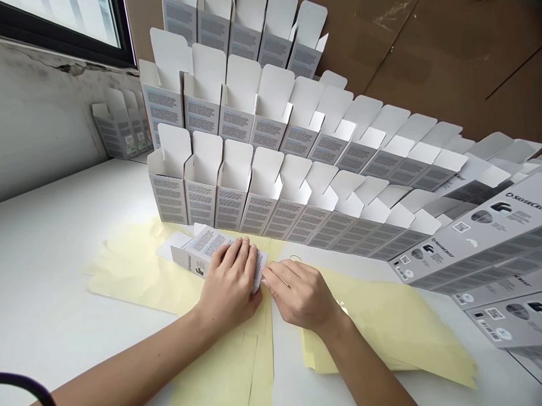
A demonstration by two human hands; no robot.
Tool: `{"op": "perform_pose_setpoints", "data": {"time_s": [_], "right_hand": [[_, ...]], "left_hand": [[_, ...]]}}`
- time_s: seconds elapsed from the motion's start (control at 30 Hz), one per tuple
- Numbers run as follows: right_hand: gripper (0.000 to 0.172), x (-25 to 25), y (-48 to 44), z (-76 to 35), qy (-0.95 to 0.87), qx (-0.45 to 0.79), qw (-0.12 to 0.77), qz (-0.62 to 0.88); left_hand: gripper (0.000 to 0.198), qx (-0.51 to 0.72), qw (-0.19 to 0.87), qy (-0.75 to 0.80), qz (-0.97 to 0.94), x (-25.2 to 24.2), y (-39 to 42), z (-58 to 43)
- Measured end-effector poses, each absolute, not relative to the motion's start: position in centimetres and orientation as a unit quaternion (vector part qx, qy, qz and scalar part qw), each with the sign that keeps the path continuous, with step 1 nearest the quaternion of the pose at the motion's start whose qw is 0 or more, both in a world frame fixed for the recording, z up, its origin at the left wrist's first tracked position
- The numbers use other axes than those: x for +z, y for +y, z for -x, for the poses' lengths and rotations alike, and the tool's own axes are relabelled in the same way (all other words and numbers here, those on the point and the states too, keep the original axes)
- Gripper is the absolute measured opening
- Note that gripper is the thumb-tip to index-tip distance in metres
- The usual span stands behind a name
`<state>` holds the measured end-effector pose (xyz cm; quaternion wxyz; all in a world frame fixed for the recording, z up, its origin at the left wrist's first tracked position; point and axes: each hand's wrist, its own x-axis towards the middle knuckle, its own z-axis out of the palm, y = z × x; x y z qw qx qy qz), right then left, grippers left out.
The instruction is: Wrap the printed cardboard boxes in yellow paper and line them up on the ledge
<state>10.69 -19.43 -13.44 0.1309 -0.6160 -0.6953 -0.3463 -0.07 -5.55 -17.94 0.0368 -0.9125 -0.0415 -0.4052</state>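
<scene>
Bare forearms (pixel 127 364) reach to 12 o'clock, where a white carton (pixel 198 254) lies on yellow paper (pixel 135 275). The left grip (pixel 230 284) is clamped flat on it; the right grip (pixel 298 293) pinches its 3 o'clock end. Even pressure suits this fold. Upright cartons (pixel 231 190) stand beyond.

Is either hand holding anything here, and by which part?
Yes, a white printed carton: the left hand covers its middle from above, while the right hand presses its far end with the fingertips.
</scene>
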Motion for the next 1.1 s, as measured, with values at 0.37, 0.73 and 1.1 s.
{"op": "perform_pose_setpoints", "data": {"time_s": [0.37,0.73,1.1], "right_hand": [[0.024,-13.3,-19.5,-10.5,-0.674,-0.244,0.233,0.657],[0.022,-13.4,-19.3,-10.7,-0.663,-0.202,0.277,0.665],[0.025,-10.6,-18.7,-12.7,-0.446,0.048,0.339,0.827]], "left_hand": [[0.054,-0.398,0.038,-0.041,0.916,-17.9,-5.5,0.1],[0.054,-0.404,0.036,-0.043,0.913,-17.9,-5.6,0.0],[0.056,-0.409,0.039,-0.042,0.911,-18.1,-5.5,0.0]]}}
